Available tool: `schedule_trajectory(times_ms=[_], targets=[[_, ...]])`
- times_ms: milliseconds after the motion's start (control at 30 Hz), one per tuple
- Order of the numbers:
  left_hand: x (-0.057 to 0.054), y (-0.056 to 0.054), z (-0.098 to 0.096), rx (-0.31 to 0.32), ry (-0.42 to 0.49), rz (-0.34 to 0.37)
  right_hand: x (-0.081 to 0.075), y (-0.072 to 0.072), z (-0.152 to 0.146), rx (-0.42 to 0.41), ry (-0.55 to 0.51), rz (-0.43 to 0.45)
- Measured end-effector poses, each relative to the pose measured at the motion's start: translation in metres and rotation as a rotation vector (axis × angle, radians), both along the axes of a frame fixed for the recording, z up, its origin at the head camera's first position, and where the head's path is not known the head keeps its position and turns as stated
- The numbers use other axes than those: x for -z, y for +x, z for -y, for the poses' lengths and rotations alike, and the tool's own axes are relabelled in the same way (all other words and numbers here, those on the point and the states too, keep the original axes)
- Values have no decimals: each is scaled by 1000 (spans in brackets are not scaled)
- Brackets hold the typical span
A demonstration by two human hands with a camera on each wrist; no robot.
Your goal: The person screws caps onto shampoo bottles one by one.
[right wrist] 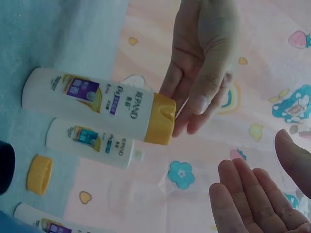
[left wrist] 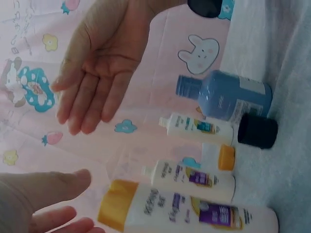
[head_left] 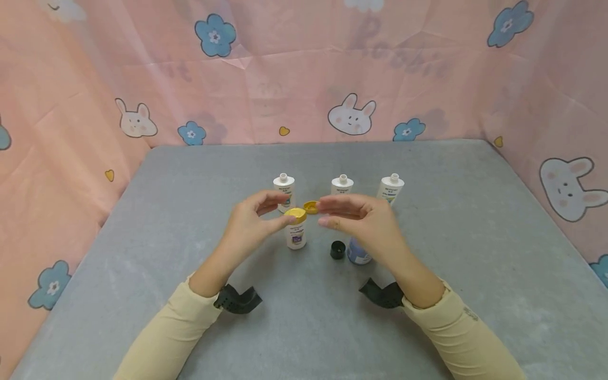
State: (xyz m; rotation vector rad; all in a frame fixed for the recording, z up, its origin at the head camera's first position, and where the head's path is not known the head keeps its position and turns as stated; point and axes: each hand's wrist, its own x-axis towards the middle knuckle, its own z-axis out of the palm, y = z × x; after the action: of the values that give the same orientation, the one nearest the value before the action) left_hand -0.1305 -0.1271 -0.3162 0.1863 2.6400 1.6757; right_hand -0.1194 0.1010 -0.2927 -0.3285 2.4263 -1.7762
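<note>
A white bottle with a yellow cap point(head_left: 296, 238) stands upright on the table. Close beside its cap is my left hand point(head_left: 247, 224), fingers loosely bent and thumb apart from them; in the left wrist view a gap shows between thumb and cap. My right hand point(head_left: 372, 224) hovers with its fingers extended and nothing in them, partly covering an uncapped blue bottle point(head_left: 358, 253) in the head view. A black cap point(head_left: 338, 250) lies left of that bottle. Between the hands, farther back, lies a loose yellow cap point(head_left: 311, 207).
Behind the hands stand three uncapped white bottles: a left one point(head_left: 284, 182), a middle one point(head_left: 342, 184) and a right one point(head_left: 391, 187). The grey table point(head_left: 294, 327) meets a pink patterned curtain point(head_left: 285, 89) at the back and sides.
</note>
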Motion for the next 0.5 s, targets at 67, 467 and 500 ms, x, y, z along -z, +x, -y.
schedule_trajectory(times_ms=[67,467,500], targets=[[-3,4,-2,-26,62,-36,-2,0,-3,14,10,2],[5,19,-31,94,195,-107,-4,-6,-18,6,1,43],[6,19,-34,108,184,-103,-3,-6,-21,13,-2,55]])
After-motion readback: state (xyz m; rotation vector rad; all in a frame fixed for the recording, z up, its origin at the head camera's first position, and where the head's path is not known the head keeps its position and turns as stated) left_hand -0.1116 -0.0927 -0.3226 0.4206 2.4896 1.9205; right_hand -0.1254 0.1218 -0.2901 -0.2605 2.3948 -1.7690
